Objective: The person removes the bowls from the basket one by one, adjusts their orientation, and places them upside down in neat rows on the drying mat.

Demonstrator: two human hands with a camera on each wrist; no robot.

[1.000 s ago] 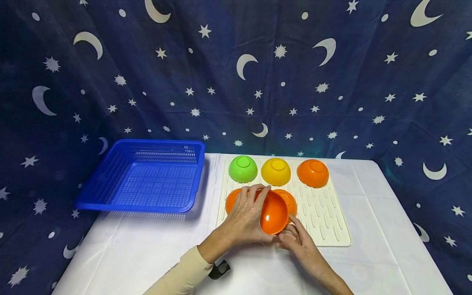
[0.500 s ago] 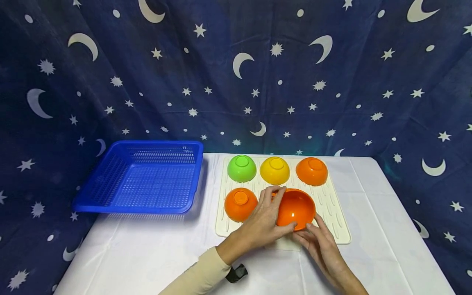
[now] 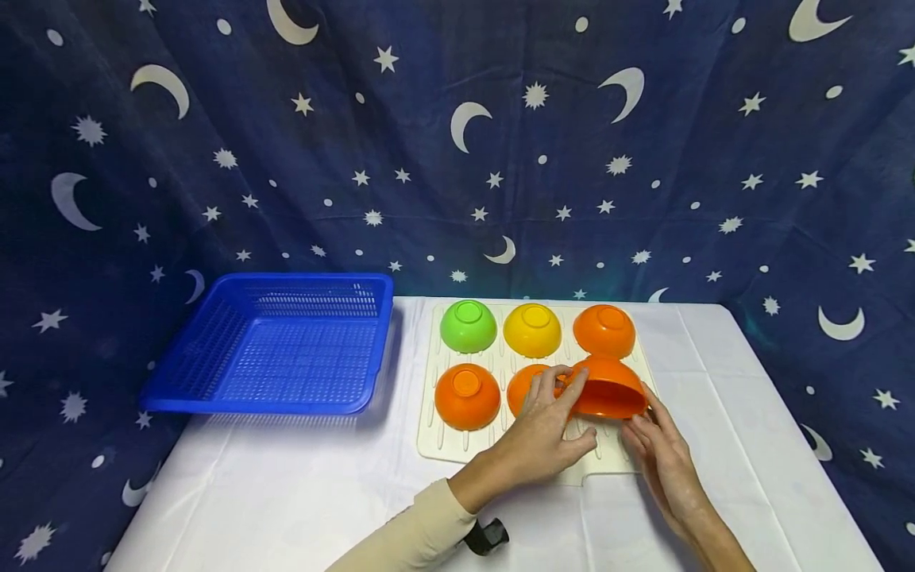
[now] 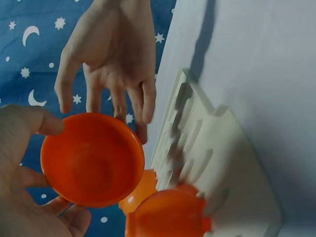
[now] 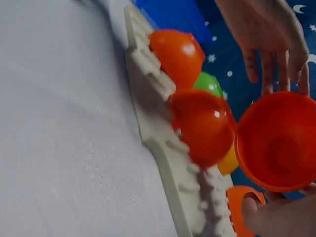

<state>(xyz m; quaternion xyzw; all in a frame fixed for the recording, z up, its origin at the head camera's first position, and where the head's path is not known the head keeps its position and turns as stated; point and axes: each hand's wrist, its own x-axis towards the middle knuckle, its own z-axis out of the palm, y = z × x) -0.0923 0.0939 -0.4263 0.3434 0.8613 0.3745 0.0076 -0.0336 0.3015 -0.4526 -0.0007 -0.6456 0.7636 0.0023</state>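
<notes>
An orange bowl (image 3: 608,389) is held tilted over the front right of a cream ridged drying mat (image 3: 438,446), its hollow facing the person. My left hand (image 3: 536,441) holds its left side, fingers at the rim and thumb spread below in the head view. On the right side, my right hand (image 3: 668,469) holds the rim, its fingers along the wall. Both wrist views look into the bowl (image 4: 91,160) between the two hands. Upside down on the mat are a green bowl (image 3: 468,327), a yellow bowl (image 3: 532,332) and three orange bowls (image 3: 467,401), the front middle one partly hidden by the left hand.
A blue slotted plastic basket (image 3: 307,361) with nothing in it stands at the left of the white-covered table (image 3: 286,492). Behind the table hangs a dark blue curtain (image 3: 422,143) with moons and stars. A black object (image 3: 488,537) is at the left wrist.
Both hands have carried the orange bowl rightward, from over the front middle bowl to the mat's front right. Its hollow has tipped downward, and the front left bowl is uncovered.
</notes>
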